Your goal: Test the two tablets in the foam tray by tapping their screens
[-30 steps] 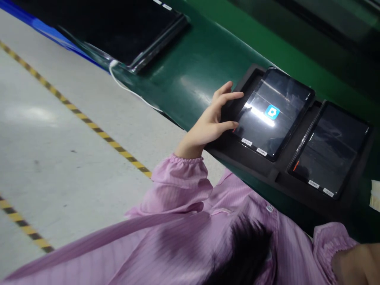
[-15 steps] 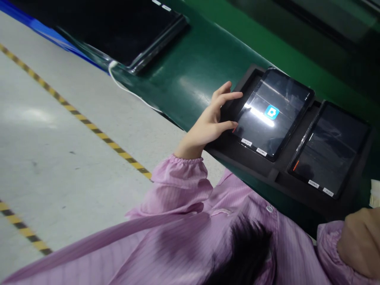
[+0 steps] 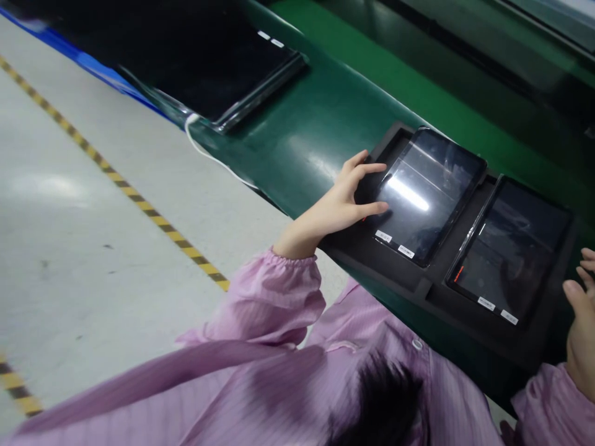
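Observation:
My left hand (image 3: 341, 198) lies at the left edge of a black tablet (image 3: 425, 195), with its fingers spread and its fingertips on the dark, glare-lit screen. That tablet sits in a black foam tray (image 3: 395, 139) with a second dark tablet (image 3: 509, 251) beside it. White label stickers mark the lower edge of each tablet. My right hand (image 3: 581, 322) hovers at the far right, fingers apart, just past the second tablet and not touching it.
The tray rests on a green conveyor belt (image 3: 316, 139), with a larger black panel (image 3: 195, 62) and a white cable (image 3: 209, 155) further along. Below lies a grey floor (image 3: 93, 248) with yellow-and-black tape. A pink striped smock (image 3: 372, 396) and dark hair fill the bottom.
The blue icon on the first tablet's screen has gone dark. My right hand has moved up from the lower right corner and opened. The whole view has shifted slightly.

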{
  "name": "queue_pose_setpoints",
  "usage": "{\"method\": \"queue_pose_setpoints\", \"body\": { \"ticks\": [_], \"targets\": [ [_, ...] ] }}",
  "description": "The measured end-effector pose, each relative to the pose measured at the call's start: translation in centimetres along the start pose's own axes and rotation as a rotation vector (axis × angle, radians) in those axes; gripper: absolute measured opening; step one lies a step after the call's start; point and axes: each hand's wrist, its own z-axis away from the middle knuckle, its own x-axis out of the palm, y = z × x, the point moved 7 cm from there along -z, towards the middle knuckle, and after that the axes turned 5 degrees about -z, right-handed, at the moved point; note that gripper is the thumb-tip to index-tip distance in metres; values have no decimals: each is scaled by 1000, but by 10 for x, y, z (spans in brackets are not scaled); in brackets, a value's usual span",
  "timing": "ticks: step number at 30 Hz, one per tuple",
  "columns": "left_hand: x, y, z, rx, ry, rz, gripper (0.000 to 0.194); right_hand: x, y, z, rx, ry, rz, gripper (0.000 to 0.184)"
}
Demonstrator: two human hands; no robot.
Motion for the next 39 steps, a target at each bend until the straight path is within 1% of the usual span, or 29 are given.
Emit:
{"method": "queue_pose_setpoints", "body": {
  "ticks": [2, 4, 7, 9, 12, 14, 16, 19, 20, 22, 24, 25, 28, 31, 34, 39],
  "targets": [
    [0, 1, -4, -25, 11, -11, 74, 6, 9, -2, 13, -72, 12, 58],
    [1, 6, -8, -28, 30, -26, 76, 10, 18, -3, 26, -129, 27, 71],
    [6, 22, -13, 43, 65, -57, 75, 14, 28, -3, 41, -158, 42, 82],
    [12, 35, -14, 105, 85, -71, 71, 16, 31, -2, 37, -161, 46, 85],
    [20, 51, -14, 182, 108, -93, 59, 19, 33, -2, -6, -161, 90, 83],
    [21, 58, -12, 226, 131, -128, 49, 20, 33, -2, -49, -158, 136, 81],
    [19, 60, -11, 252, 161, -167, 41, 21, 31, -2, -85, -163, 191, 81],
    [17, 59, -10, 245, 186, -213, 32, 25, 28, -1, -94, -184, 273, 80],
    [16, 58, -10, 237, 186, -229, 30, 26, 27, -1, -90, -196, 297, 75],
    [17, 58, -11, 224, 186, -254, 27, 29, 23, 0, -99, -215, 344, 59],
    [17, 58, -12, 217, 187, -267, 27, 33, 17, 1, -158, -229, 393, 43],
    [16, 58, -12, 217, 190, -268, 27, 35, 13, 2, -203, -235, 418, 39],
    [16, 58, -13, 225, 187, -269, 28, 41, 6, 6, -341, -265, 490, 35],
    [17, 59, -14, 245, 155, -273, 31, 48, 8, 10, -405, -348, 566, 38],
    [19, 61, -13, 272, 138, -284, 37, 49, 12, 12, -391, -401, 570, 41],
    [19, 62, -12, 277, 161, -333, 49, 40, 14, 10, -293, -352, 453, 50]
  ]
}}
